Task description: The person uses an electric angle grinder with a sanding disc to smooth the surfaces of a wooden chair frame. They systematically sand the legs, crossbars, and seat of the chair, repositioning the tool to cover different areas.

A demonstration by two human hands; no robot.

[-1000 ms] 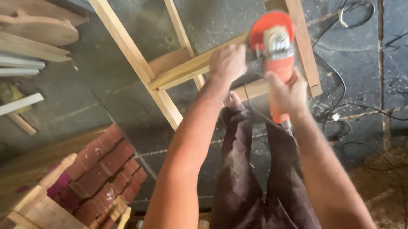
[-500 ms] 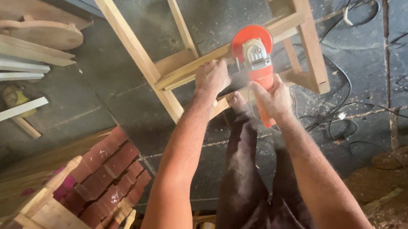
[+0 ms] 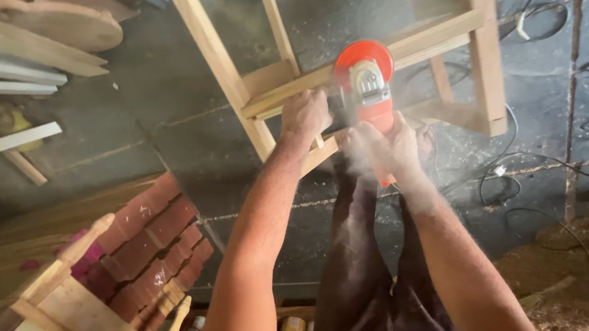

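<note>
Since the earlier frame, dust has billowed up over my right hand (image 3: 388, 146), whose grip holds the orange angle grinder (image 3: 369, 87) against the wooden frame (image 3: 244, 88) lying on the floor; my left hand (image 3: 306, 112) grips a rail.

A woodworking workshop was indicated by stacked planks (image 3: 15, 59), a timber frame (image 3: 272, 90), sawdust (image 3: 573, 278) and an orange angle grinder (image 3: 367, 87).

stone floor (image 3: 171, 128) – wooden frame (image 3: 244, 91) | black cables (image 3: 554, 165) | sawdust (image 3: 581, 265)
</note>
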